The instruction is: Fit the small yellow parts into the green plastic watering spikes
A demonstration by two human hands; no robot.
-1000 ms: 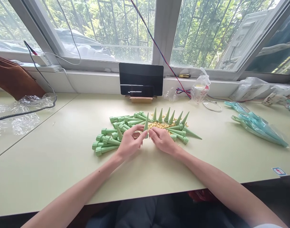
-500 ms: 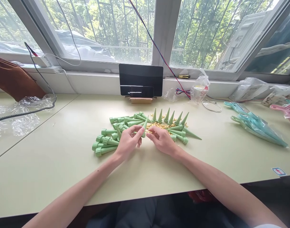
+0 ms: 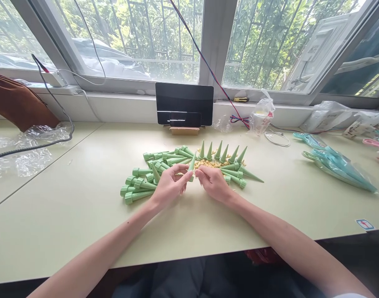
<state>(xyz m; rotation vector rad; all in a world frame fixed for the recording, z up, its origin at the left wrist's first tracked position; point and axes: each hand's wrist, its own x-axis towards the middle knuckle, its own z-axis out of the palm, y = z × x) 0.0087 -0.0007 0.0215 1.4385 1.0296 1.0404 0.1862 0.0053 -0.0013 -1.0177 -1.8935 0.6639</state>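
My left hand [image 3: 172,182] is closed around a green plastic watering spike [image 3: 192,162], its pointed tip upward and tilted slightly right. Close beside the spike's lower end, my right hand [image 3: 213,182] is pinched; what sits between its fingertips is too small and covered to make out. Beyond the hands lies a heap of small yellow pegs [image 3: 208,164]. Several green spikes [image 3: 219,151] stand upright in a row behind the heap. More green spikes [image 3: 139,183] lie in a pile left of my left hand, and others [image 3: 235,174] lie to the right.
A dark tablet [image 3: 184,101] leans at the back, with a phone [image 3: 185,120] on a cardboard stand before it. Teal tools in plastic wrap [image 3: 338,163] lie at right. A brown bag [image 3: 18,101], clear plastic wrapping [image 3: 34,159] and a dark cable [image 3: 52,142] occupy the left.
The spike in my left hand has shifted slightly right. My right fingers have curled in tighter near its lower end. The other spikes and pegs look the same.
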